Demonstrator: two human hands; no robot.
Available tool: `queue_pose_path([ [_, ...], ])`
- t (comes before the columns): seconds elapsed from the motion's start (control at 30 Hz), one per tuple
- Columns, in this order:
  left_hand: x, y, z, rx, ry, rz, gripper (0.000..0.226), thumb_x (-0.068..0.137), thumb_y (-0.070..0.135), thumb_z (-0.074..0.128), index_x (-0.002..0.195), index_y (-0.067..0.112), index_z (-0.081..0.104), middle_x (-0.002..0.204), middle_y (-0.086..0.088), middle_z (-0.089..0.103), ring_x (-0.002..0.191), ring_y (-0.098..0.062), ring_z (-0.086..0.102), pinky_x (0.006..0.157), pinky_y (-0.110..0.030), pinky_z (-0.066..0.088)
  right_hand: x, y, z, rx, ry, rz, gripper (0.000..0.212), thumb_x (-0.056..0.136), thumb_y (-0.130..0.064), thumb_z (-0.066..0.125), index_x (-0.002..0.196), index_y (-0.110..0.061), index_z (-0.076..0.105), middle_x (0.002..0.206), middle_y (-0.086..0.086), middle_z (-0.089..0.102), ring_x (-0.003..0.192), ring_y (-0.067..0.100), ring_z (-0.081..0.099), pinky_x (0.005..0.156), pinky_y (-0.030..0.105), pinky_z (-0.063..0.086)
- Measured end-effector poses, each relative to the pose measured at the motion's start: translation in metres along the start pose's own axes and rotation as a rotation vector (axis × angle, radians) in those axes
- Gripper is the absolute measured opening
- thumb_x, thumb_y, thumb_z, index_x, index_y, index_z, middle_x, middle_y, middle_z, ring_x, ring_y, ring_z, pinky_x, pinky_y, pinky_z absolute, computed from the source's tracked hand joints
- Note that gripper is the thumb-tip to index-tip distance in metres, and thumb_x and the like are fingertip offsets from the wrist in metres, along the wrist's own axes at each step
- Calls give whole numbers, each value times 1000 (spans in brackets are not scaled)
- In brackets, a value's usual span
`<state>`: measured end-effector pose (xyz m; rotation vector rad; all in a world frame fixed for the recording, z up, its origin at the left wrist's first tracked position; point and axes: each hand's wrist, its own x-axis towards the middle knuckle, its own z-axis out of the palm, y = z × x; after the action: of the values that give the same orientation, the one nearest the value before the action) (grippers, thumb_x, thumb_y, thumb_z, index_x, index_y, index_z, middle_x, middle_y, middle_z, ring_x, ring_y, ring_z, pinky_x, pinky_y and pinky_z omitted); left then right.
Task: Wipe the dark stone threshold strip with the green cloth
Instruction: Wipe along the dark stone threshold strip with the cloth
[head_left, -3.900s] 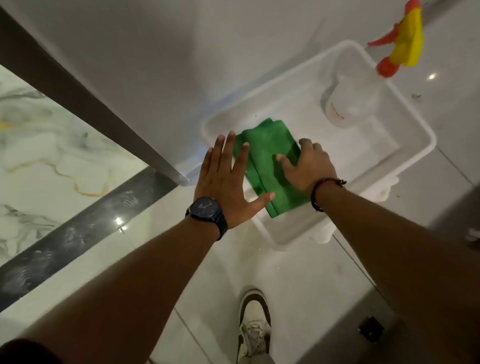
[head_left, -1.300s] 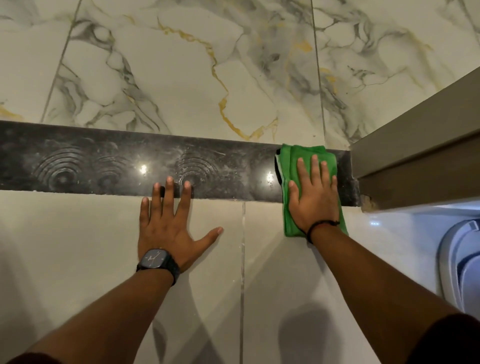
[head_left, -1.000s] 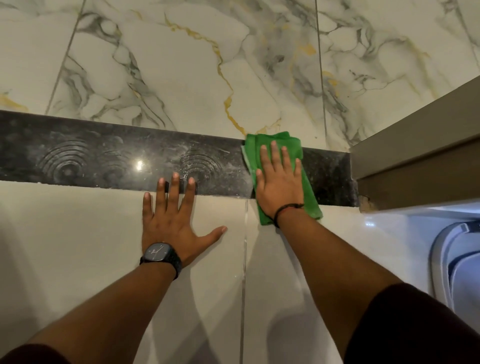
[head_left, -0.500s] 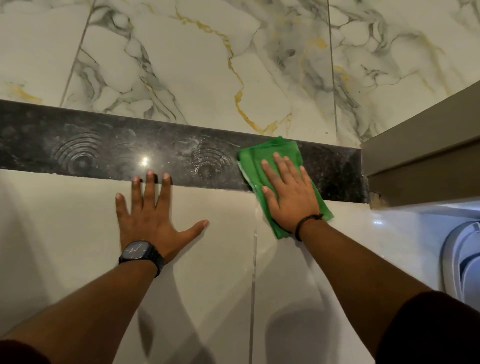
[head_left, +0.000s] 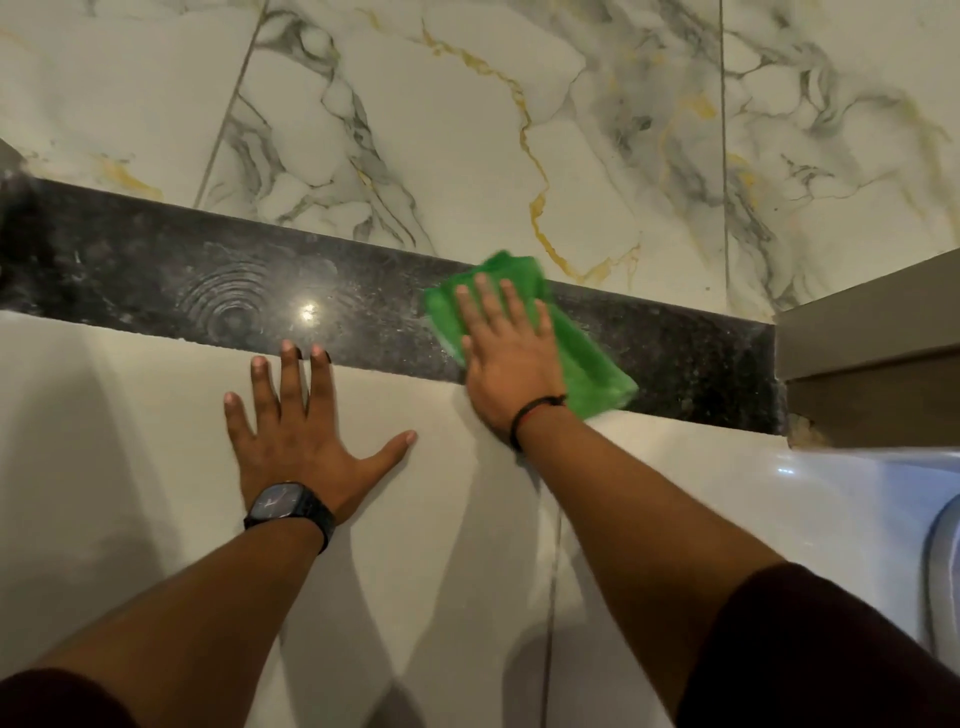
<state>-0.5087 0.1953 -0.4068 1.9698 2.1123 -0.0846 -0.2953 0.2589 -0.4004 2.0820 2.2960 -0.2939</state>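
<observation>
The dark stone threshold strip (head_left: 156, 270) runs across the floor from the left edge to the door frame on the right, with dusty ring marks on its left part. A folded green cloth (head_left: 587, 364) lies on the strip right of centre. My right hand (head_left: 506, 353) presses flat on the cloth, fingers pointing away from me. My left hand (head_left: 296, 431), with a dark watch on the wrist, rests flat and spread on the pale tile just below the strip; its fingertips reach the strip's near edge.
White marble tiles with grey and gold veins (head_left: 467, 130) lie beyond the strip. A grey-brown door frame (head_left: 872, 353) stands at the right end of the strip. The rim of a white tub (head_left: 940, 561) shows at the right edge.
My right hand has slid the green cloth leftwards along the strip, away from the door frame. The left hand stays flat on the tile.
</observation>
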Motion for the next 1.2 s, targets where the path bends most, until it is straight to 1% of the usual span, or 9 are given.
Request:
queue_pose_path([
  [0.1, -1, -1, 0, 0, 1, 13, 122, 62, 99, 18, 153, 23, -9, 163, -7, -5, 148, -29, -8, 117, -56, -1, 6, -39, 3, 30, -3, -128, 55, 98, -32, 30, 150, -28, 15, 159, -3, 15, 145, 20, 7, 114, 46, -5],
  [0.33, 2, -13, 0, 15, -2, 70, 120, 63, 98, 18, 154, 23, -6, 163, -7, -5, 148, -28, -8, 118, -53, -2, -37, 23, 0, 10, -27, -221, 53, 98, -40, 29, 149, -32, 21, 158, -3, 19, 144, 18, 14, 117, 44, 9],
  [0.47, 11, -51, -7, 69, -21, 45, 121, 60, 99, 14, 152, 26, -14, 162, -7, -13, 148, -28, -11, 119, -52, -3, -48, 49, -2, 15, -19, -82, 53, 97, -43, 27, 148, -37, 19, 158, -1, 17, 145, 19, 12, 117, 45, 7],
  [0.6, 16, -93, -15, 20, 7, -124, 120, 61, 98, 16, 153, 24, -9, 163, -10, -4, 148, -31, -4, 117, -55, 2, -40, 45, 1, 23, 47, 112, 53, 96, -43, 26, 149, -39, 17, 159, 4, 13, 145, 23, 10, 116, 51, 7],
  [0.67, 17, -98, -16, 5, 23, -161, 119, 63, 98, 18, 153, 24, -6, 163, -11, 0, 148, -31, -2, 117, -55, 2, -29, 35, 4, 21, 58, 174, 53, 97, -42, 25, 149, -38, 15, 160, 4, 11, 145, 24, 7, 116, 52, 7],
  [0.87, 18, -95, -16, 5, 29, -175, 118, 64, 97, 16, 153, 23, -8, 163, -9, -1, 148, -31, -4, 117, -54, 2, 0, 6, 6, -16, 64, 206, 54, 98, -39, 22, 150, -33, 11, 160, 1, 9, 145, 24, 6, 114, 53, 5],
  [1.03, 19, -94, -15, -3, 38, -177, 118, 64, 97, 17, 153, 23, -7, 163, -8, 2, 148, -30, -3, 117, -54, 3, 25, -35, 7, -24, 39, 121, 55, 97, -36, 21, 150, -32, 9, 160, -1, 8, 145, 23, 6, 113, 57, 5],
  [1.13, 18, -95, -15, -5, 43, -172, 117, 65, 97, 19, 153, 24, -6, 163, -8, 4, 148, -30, -2, 118, -54, 3, 33, -79, 9, -11, 2, -36, 56, 97, -36, 22, 150, -32, 6, 160, -4, 8, 145, 23, 8, 112, 58, 4],
  [1.2, 18, -96, -15, -2, 47, -159, 118, 64, 97, 19, 153, 23, -5, 163, -8, 4, 148, -30, -1, 117, -53, 3, 26, -104, 11, -3, -15, -145, 56, 96, -35, 27, 150, -31, 11, 159, -5, 13, 144, 23, 12, 111, 57, 5],
])
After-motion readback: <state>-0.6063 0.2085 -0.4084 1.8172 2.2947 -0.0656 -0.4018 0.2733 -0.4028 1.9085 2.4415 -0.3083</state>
